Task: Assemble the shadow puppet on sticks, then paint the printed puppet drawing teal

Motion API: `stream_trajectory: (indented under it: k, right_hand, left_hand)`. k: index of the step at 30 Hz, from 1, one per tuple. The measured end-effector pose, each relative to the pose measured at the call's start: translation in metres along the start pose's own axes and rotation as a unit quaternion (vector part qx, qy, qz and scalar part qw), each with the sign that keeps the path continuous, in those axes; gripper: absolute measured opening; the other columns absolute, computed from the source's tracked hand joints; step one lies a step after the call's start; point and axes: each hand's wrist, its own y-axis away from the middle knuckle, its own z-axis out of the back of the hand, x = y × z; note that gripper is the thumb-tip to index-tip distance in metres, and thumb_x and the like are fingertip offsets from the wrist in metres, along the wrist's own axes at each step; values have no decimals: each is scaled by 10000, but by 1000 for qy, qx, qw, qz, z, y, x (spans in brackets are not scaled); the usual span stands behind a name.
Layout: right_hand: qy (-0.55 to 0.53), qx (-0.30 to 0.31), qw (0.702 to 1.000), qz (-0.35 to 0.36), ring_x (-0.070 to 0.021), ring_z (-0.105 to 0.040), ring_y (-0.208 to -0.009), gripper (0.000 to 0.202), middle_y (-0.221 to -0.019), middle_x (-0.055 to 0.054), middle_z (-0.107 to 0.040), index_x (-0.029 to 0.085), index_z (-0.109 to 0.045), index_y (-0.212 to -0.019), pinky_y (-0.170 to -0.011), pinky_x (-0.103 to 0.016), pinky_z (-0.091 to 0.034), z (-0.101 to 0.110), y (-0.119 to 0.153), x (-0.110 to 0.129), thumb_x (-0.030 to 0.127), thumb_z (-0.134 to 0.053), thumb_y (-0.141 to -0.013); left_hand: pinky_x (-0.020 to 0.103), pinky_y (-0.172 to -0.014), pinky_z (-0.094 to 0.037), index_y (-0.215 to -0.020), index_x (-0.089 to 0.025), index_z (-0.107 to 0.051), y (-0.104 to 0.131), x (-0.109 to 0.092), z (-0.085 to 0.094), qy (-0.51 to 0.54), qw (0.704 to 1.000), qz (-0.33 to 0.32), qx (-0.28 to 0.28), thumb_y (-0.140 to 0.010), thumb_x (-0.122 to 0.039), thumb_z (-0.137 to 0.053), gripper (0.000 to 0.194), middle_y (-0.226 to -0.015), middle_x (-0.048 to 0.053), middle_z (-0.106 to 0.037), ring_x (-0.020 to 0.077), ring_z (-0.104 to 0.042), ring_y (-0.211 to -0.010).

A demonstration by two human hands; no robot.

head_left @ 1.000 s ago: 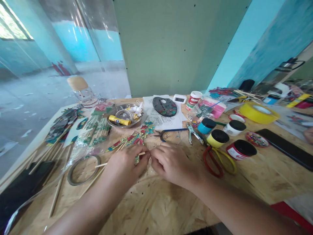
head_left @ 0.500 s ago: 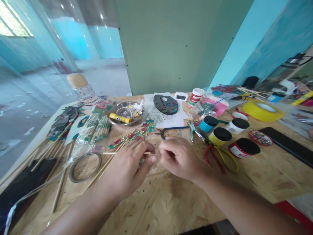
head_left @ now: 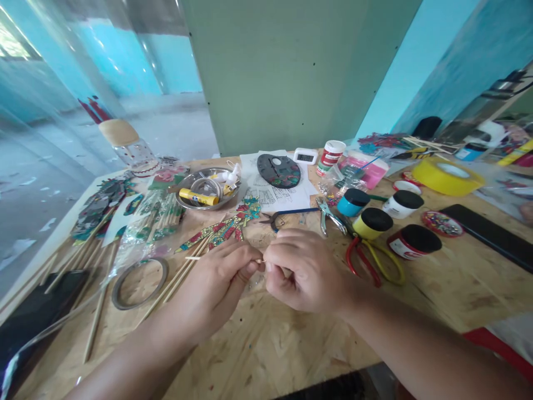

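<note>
A thin wooden stick [head_left: 192, 258] is pinched in my left hand [head_left: 227, 272], its pale end poking out on the left and the rest hidden under the fingers. My right hand [head_left: 306, 269] is closed, thumb against the curled index finger, right beside the left fingertips. A thin thread or wire seems to show between the fingertips, too small to name. Just beyond the hands lies a painted paper figure [head_left: 227, 228] in red, green and gold. Dark-jawed pliers [head_left: 272, 221] and a metal hole punch [head_left: 328, 215] lie beyond my right hand.
Paint jars [head_left: 372, 223] and red-and-yellow-handled pliers [head_left: 377, 258] are on the right, with yellow tape [head_left: 425, 175] behind. On the left are a grey tape roll [head_left: 116, 289], loose sticks [head_left: 100, 311] and a phone-like black object [head_left: 37, 316]. A metal bowl [head_left: 200, 205] stands farther back.
My hands have come together, closing the gap between their fingertips. Less of the stick now shows to the left of my left hand. The view has shifted slightly.
</note>
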Motion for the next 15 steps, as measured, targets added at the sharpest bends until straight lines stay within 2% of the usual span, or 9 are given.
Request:
stream_trajectory:
  k: [15]
  right_hand:
    - [-18,-23,1000,8,-118,-355,-587,223,-575,38,-375,211,-358,-628,-578,-290,-262,-4,1,-3,88,-456,-786]
  left_hand:
    - [201,-667,-406,-879,-219,-553,0,0,2,-39,999,-4,-11,-973,-160,-446,154,-780,-48,-613,78,-567,-756]
